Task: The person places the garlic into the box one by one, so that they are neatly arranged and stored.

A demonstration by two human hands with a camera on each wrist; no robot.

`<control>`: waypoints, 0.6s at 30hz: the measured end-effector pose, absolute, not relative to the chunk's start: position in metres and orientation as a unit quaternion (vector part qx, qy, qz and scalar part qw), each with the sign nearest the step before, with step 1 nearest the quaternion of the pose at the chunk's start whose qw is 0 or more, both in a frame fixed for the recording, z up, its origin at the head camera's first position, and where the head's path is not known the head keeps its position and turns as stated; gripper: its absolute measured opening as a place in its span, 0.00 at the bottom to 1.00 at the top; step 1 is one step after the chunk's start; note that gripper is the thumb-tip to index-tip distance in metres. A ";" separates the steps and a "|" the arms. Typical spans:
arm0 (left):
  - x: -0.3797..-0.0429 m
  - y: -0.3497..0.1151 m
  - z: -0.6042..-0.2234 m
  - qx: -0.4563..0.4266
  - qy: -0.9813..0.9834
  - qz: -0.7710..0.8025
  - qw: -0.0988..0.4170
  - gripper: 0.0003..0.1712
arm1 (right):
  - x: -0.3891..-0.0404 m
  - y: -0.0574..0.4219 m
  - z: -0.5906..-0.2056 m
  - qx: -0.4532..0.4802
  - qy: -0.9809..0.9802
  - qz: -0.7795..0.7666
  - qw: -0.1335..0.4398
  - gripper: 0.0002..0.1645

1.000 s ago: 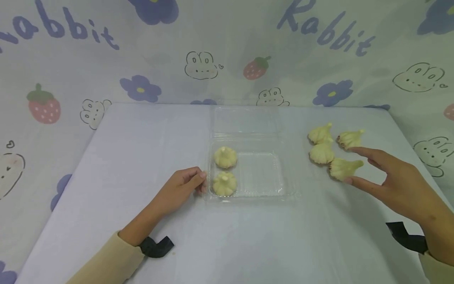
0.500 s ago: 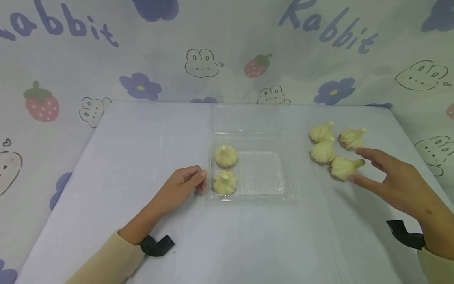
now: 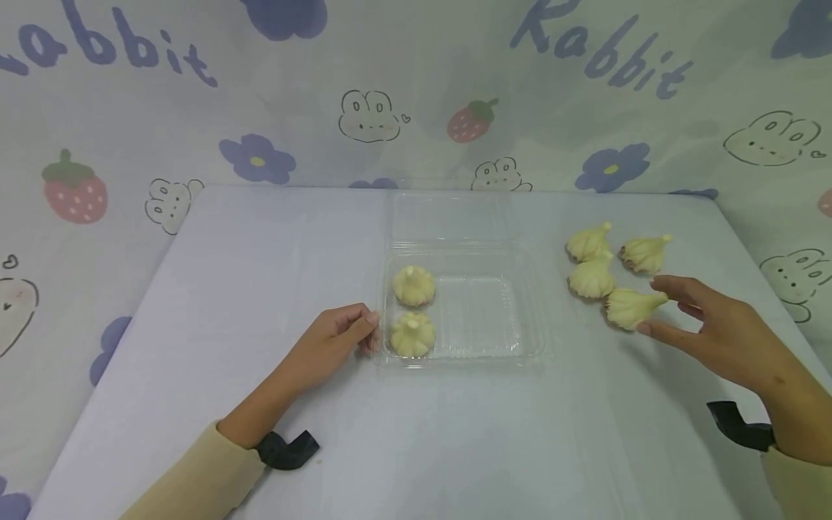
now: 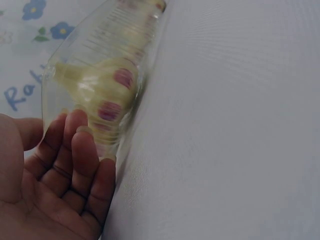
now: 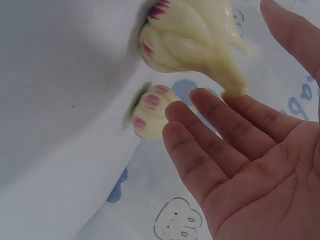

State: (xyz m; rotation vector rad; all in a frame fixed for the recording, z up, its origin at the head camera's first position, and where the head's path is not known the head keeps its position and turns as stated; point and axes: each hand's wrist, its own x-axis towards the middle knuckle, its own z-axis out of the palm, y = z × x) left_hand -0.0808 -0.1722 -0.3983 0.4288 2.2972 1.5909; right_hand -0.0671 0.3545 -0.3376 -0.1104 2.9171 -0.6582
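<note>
My left hand [image 3: 334, 339] pinches the left rim of a clear plastic clamshell box [image 3: 477, 318], thumb above and fingers below in the left wrist view. Two garlic bulbs stand inside along its left side, a rear bulb [image 3: 414, 286] and a front bulb [image 3: 412, 334]. At the right, my right hand [image 3: 721, 332] is beside the nearest loose garlic bulb [image 3: 629, 309], thumb and fingers spread apart near its stem. In the right wrist view the fingers of the right hand [image 5: 260, 165] are extended and grip nothing; whether a fingertip touches the stem I cannot tell.
Behind the nearest loose bulb lie more garlic bulbs: a left rear bulb [image 3: 588, 243], a middle bulb [image 3: 591, 278] and a right rear bulb [image 3: 645, 254]. The box's clear lid [image 3: 448, 217] lies folded back towards the patterned backdrop [image 3: 416, 72]. White cloth [image 3: 292, 245] covers the table.
The right hand's upper fingers have come down slightly towards the nearest loose bulb's stem, narrowing the gap to the thumb. The left hand, the box and the bulbs stay in place.
</note>
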 end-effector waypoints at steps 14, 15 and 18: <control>-0.080 -0.172 -0.398 0.147 0.803 0.555 0.157 0.20 | -0.076 0.363 -0.355 -0.016 0.971 -0.212 0.107 0.48; -0.080 -0.172 -0.398 0.147 0.803 0.555 0.157 0.20 | -0.077 0.363 -0.356 -0.014 0.971 -0.211 0.110 0.48; -0.080 -0.172 -0.397 0.146 0.805 0.554 0.157 0.20 | -0.078 0.364 -0.360 -0.016 0.969 -0.218 0.118 0.47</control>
